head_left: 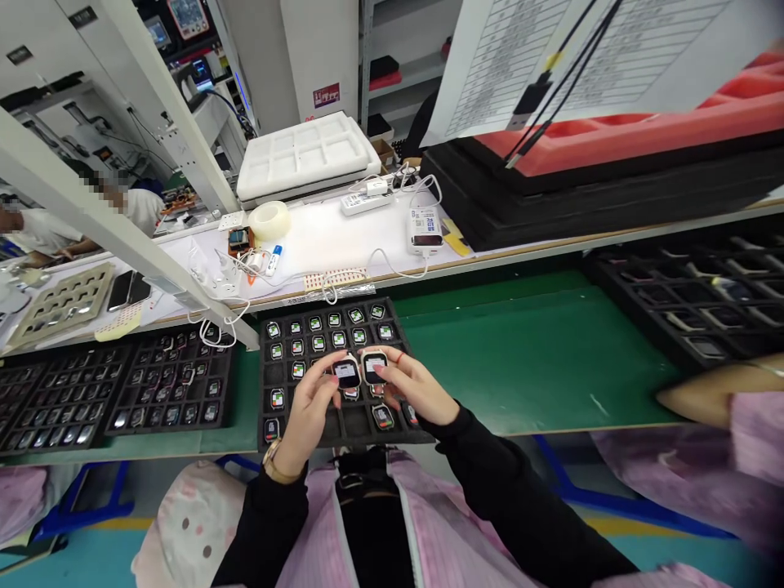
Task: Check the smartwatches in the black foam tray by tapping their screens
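Note:
Two smartwatches without straps are held side by side over a black foam tray [265, 380]. My left hand [314, 402] is closed on the left smartwatch [346, 374], its thumb near the lit screen. My right hand [413, 382] grips the right smartwatch [374, 367], with the thumb on its lit screen. Rows of similar watches lie in the tray's compartments beneath, many with green, white and red screens. A few compartments near my hands hold no watch. My fingers hide part of the tray's middle.
More watch trays [171, 384] stand to the left, and another tray [704, 286] is at the right by a co-worker's arm [704, 388]. The shelf behind holds a tape roll [269, 220], white foam [306, 155], black foam [483, 196] and loose cables. Black cables [554, 82] hang at upper right.

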